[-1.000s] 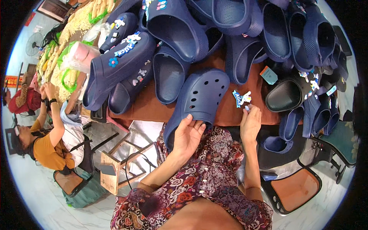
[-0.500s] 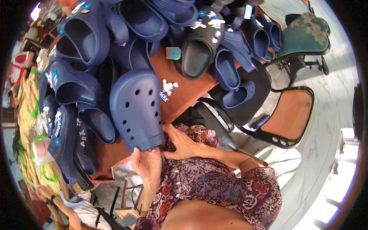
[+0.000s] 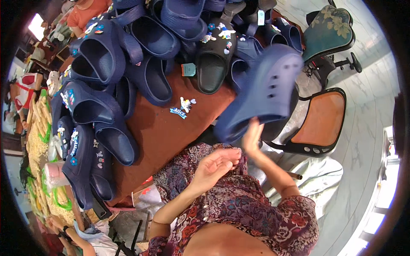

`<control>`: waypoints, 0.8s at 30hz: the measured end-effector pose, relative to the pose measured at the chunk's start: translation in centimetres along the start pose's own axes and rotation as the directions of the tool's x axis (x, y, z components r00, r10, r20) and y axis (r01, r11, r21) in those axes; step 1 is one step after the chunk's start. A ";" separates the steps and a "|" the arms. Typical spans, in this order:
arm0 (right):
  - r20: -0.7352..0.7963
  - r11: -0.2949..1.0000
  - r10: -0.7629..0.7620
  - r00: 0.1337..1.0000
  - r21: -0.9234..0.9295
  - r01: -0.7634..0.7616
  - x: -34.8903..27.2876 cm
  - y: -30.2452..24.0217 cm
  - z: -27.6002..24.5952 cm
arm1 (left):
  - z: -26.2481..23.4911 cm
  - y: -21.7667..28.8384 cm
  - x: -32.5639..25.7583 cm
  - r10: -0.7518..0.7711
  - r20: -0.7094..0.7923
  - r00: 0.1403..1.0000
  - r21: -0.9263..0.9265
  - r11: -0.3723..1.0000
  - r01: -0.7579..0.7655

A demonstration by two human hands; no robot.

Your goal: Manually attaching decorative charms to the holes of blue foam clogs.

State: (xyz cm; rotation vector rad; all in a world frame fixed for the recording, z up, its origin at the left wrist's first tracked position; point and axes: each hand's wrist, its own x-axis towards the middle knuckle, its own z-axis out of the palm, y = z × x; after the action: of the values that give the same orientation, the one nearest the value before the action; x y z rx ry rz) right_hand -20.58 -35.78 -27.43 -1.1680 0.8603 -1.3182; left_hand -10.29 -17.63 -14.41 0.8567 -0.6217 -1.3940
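My right hand (image 3: pixel 253 135) holds a blue perforated clog (image 3: pixel 256 91) up off the brown table (image 3: pixel 158 141), with its fingers partly hidden inside the opening. The clog is tilted and smeared by motion. My left hand (image 3: pixel 215 168) is empty in front of my patterned dress, fingers loosely curved and the thumb apart from them. On the table top lie a white cartoon-figure shoe charm (image 3: pixel 186 103) and a light-blue banner-shaped charm (image 3: pixel 177 113). A black clog (image 3: pixel 212 70) with several charms stands farther back, beside a small teal tag (image 3: pixel 188 69).
Several dark-blue clogs (image 3: pixel 117 143), some with charms, crowd the table's left and far sides. At the right stand an orange-backed chair (image 3: pixel 320 121) and a green floral chair (image 3: pixel 331 34). Another person in an orange top (image 3: pixel 87 15) is at the far left.
The blue clog has swung from above the table to the right, now in my right hand alone. My left hand has let go of it and moved right.
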 end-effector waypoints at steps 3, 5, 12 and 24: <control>-0.182 0.973 -0.089 0.979 -0.224 0.047 6.8 -0.6 -3.6 | -1.8 -0.8 -0.7 0.067 -0.164 0.984 0.119 0.992 -0.047; -0.306 0.954 -0.178 0.935 -0.288 0.087 10.6 0.9 -7.1 | -3.3 -1.5 -1.2 0.114 -0.211 0.971 0.157 0.984 -0.082; -0.472 0.590 -0.153 0.868 -0.749 -0.303 12.3 9.8 -25.6 | -6.8 -1.7 -1.8 0.155 -0.402 0.902 0.183 0.979 -0.087; -0.687 0.269 0.083 0.722 -0.682 -0.680 9.1 14.4 -28.8 | -8.9 -2.4 -1.2 0.164 -0.474 0.865 0.256 0.966 -0.043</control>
State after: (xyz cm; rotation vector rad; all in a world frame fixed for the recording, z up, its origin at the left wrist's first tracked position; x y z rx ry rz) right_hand -43.46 -50.49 -46.99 -1.2124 2.4098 -0.5943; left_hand -4.58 -15.06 -21.26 1.2999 -0.4321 -0.9537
